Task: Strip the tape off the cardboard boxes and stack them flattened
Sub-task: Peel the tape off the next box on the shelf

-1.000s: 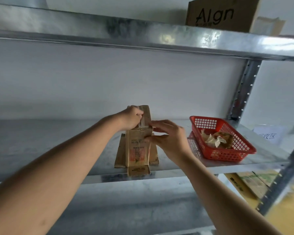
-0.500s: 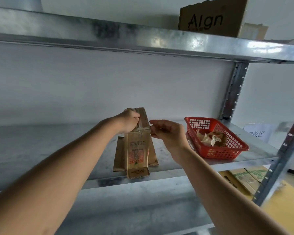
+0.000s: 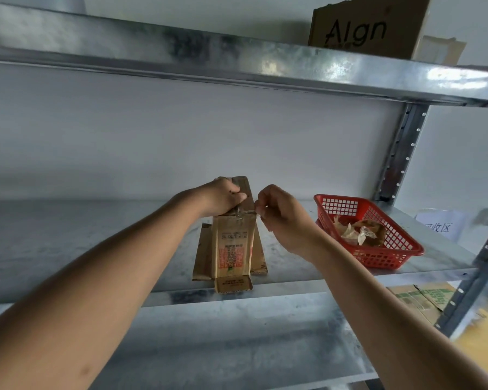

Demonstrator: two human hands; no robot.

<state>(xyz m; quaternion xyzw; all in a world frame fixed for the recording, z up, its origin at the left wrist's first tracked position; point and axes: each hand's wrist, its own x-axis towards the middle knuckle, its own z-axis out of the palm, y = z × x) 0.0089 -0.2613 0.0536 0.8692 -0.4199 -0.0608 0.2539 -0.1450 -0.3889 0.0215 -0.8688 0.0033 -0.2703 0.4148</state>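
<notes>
A small flattened cardboard box with a red printed label lies on the metal shelf, its flaps spread out. My left hand grips its far end and holds it down. My right hand pinches a thin strip of clear tape at the box's right edge, just beside the left hand. The tape stretches taut between my fingers and the cardboard. The far end of the box is partly hidden under my left hand.
A red plastic basket with crumpled tape scraps sits on the shelf to the right. A brown box marked "Aign" stands on the upper shelf. Flattened cardboard lies below at the right. A paper label is at the far right.
My right hand has lifted off the box face and moved right, fingers now curled and pinching the tape strip, pulling it away. The left hand has stayed on the box's far end.
</notes>
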